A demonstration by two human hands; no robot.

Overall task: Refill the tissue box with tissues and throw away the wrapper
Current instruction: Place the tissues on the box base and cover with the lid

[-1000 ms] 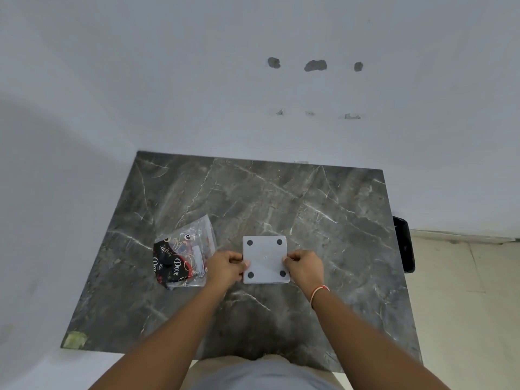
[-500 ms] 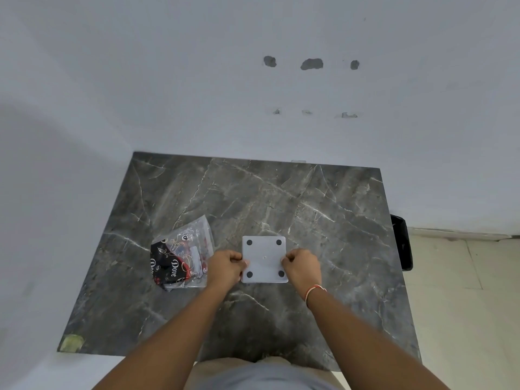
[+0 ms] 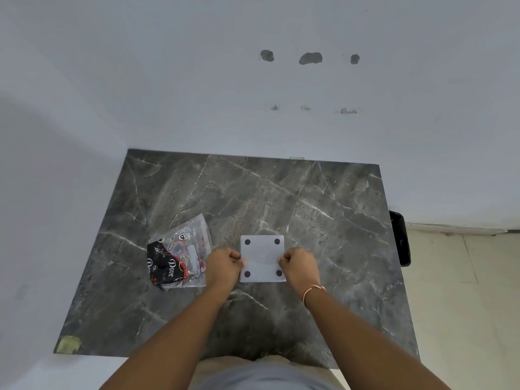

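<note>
Two hands, left (image 3: 223,264) and right (image 3: 298,264), pinch opposite side edges of the box (image 3: 262,258), apparently bottom-up on the counter (image 3: 281,198), squarely between them, with the wrapper (image 3: 180,256) just left.

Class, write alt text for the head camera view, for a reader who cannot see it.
Two hands, the left hand and the right hand, grip opposite sides of a white tissue box lying bottom-up, four dark feet showing, on a dark marble table. An opened clear wrapper lies just left of it; a black bin stands beyond the table's right edge.
</note>
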